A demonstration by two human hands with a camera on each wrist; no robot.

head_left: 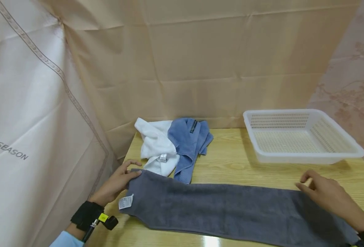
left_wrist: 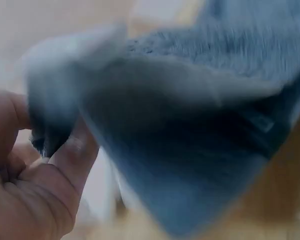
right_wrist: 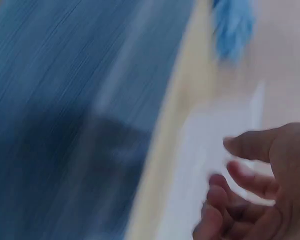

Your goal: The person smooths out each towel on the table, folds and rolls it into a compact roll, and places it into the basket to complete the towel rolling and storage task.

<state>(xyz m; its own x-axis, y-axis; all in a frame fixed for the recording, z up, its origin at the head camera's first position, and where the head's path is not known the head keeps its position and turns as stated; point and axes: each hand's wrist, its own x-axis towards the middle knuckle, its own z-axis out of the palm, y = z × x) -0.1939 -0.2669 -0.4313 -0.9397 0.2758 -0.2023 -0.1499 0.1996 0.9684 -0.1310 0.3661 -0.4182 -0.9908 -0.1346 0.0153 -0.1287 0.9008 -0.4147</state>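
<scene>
A long grey towel (head_left: 219, 209), folded into a strip, stretches across the front of the table with a white label (head_left: 126, 202) at its left end. My left hand (head_left: 117, 183) pinches the towel's upper left corner, which is lifted a little off the table. Seen from the left wrist, thumb and fingers of the left hand (left_wrist: 45, 185) hold the towel's edge (left_wrist: 180, 150), which is blurred. Over the right part of the towel hovers my right hand (head_left: 330, 192), fingers loosely bent with nothing between them; the right wrist view shows the right hand (right_wrist: 255, 190) apart from the cloth.
Behind the towel's left half lie a crumpled white towel (head_left: 158, 144) and a blue towel (head_left: 186, 144), side by side. A white plastic basket (head_left: 305, 157) stands at the back right. Fabric curtains (head_left: 200, 61) hang behind the wooden table (head_left: 225, 164) and along both sides.
</scene>
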